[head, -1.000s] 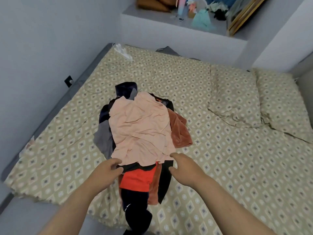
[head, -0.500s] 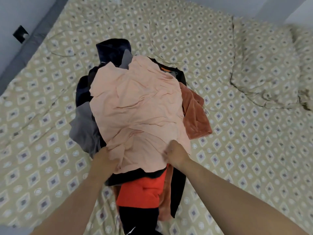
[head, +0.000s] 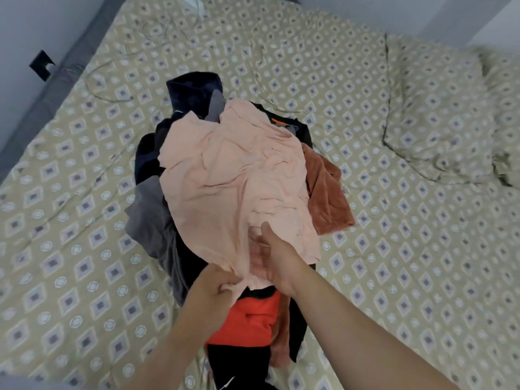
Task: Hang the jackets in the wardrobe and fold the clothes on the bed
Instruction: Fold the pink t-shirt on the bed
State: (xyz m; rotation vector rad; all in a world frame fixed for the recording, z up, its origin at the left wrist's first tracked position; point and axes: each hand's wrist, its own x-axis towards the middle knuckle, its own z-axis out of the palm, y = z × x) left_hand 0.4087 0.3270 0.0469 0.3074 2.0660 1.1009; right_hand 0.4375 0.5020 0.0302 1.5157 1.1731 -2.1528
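Beige diamond-print bedspread across a wide bed (head: 394, 263), filling nearly the whole view. Near its middle, pinching the near hem of a thin peach-pink cotton top (head: 233, 175) with the left hand (head: 215, 285), fingers curled round a bunched fold. Just right of that, gripping the same hem with the right hand (head: 281, 266), thumb laid on top, fingers apparently tucked beneath the cloth. Uppermost on a heap of crumpled clothes (head: 146, 159), and not yet lifted clear.

Beneath and around the top: an orange-red garment (head: 247, 319) at the near end between the forearms, a black garment (head: 239, 364) nearer again, a soft grey garment (head: 149, 212) at the left, a dark navy garment (head: 194, 91) at the far end, a rust-brown velvety garment (head: 326, 198) at the right. Farther right, well apart from the heap, a matching beige pillow (head: 439, 114). Far left, a small black fitting (head: 42, 64) on the wall.

Barely begun, judging by this: nothing folded in sight, everything heaped, the first piece only just taken in hand. No wardrobe, hanger or hung jacket in view. Cannot tell whether any piece in the heap is a jacket.
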